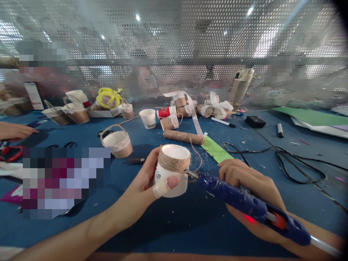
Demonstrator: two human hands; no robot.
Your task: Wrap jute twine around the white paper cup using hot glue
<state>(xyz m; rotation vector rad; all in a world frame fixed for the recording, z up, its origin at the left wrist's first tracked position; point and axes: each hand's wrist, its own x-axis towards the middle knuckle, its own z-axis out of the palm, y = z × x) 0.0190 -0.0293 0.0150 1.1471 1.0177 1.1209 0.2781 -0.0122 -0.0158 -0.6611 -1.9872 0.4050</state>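
A perforated metal screen (206,36) stands well behind the twine-banded paper cup (174,165), and the blue table (190,232) spreads out beneath that cup. Far to the cup's right, toward the back, lies a green sheet (312,116); a metal flask (240,87) stands behind and to the right. The blue glue gun (236,199) comes in from the cup's right, its nozzle at the lower edge of the twine band; actual contact is hard to judge. The right hand (250,179) has its grip closed round the gun's body. The left hand (144,185) grips the cup itself, upright over the table, the wrapped thumb across its front and fingers at its left side. Just behind the cup lies a twine roll (183,137), a loose strand hanging near the cup's right side. A small handled basket (125,149) sits left of the cup, a plain white cup (148,119) behind and left, and a black-capped marker (223,122) behind and right.
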